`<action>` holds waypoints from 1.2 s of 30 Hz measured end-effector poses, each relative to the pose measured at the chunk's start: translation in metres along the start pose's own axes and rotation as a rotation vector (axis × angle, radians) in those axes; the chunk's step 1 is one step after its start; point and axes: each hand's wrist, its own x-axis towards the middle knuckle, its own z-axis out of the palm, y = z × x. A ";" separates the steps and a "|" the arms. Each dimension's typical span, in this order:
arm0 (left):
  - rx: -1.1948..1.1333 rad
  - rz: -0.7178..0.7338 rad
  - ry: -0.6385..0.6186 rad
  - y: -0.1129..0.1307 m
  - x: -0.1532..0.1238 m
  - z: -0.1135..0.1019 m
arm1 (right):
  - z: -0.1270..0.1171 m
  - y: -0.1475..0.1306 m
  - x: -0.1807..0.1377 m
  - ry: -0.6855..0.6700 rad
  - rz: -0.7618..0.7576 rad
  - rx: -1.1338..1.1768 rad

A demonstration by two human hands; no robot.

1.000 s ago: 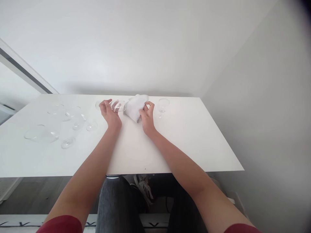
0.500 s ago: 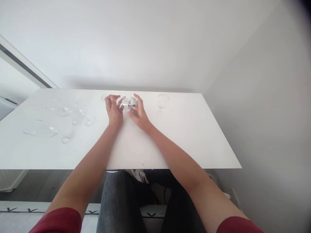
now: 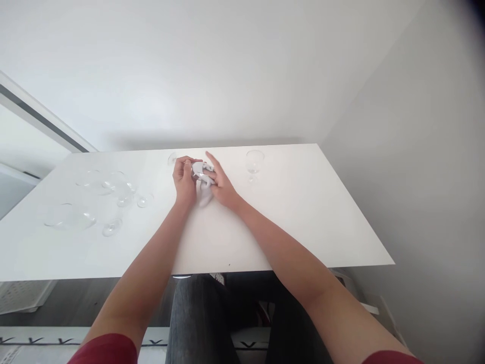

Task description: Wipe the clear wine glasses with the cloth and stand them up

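Note:
Held sideways over the far part of the white table, a clear stemmed glass (image 3: 195,171) has its round foot sticking out to the left. My left hand (image 3: 185,181) is closed around it near the stem and bowl. A pale grey-white cloth (image 3: 205,194) is in my right hand (image 3: 223,185), partly pushed into the bowl's opening, with a loose end hanging below. The index finger of my right hand points up while other fingers are bent into the cloth. To the right, another stemmed glass (image 3: 255,163) stands upright.
Several clear glasses lie or stand at the left of the white table (image 3: 303,217), among them a large one (image 3: 70,217) near the front. A wall runs along the table's back edge and right side. Below left is a white perforated basket (image 3: 25,296).
The cloth has gone deeper into the glass's opening, and its loose end now hangs down. My hands have come closer together. The whole view has shifted slightly.

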 end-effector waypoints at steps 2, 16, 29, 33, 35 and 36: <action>0.040 0.029 0.003 -0.002 0.000 -0.002 | 0.003 0.005 0.000 -0.051 -0.053 -0.174; -0.035 -0.020 -0.012 -0.003 -0.001 -0.004 | 0.002 0.010 0.001 -0.011 -0.029 -0.112; 0.000 -0.095 -0.124 -0.004 0.001 -0.004 | -0.001 -0.005 0.000 0.150 -0.150 -0.420; 0.137 -0.097 -0.191 -0.005 -0.006 -0.003 | -0.004 0.000 0.000 0.224 -0.160 -0.642; 0.261 -0.036 -0.125 -0.006 -0.007 -0.004 | -0.007 0.002 0.000 0.298 -0.194 -0.698; 0.320 0.019 -0.081 -0.005 -0.007 -0.006 | -0.007 0.002 0.000 0.341 -0.217 -0.705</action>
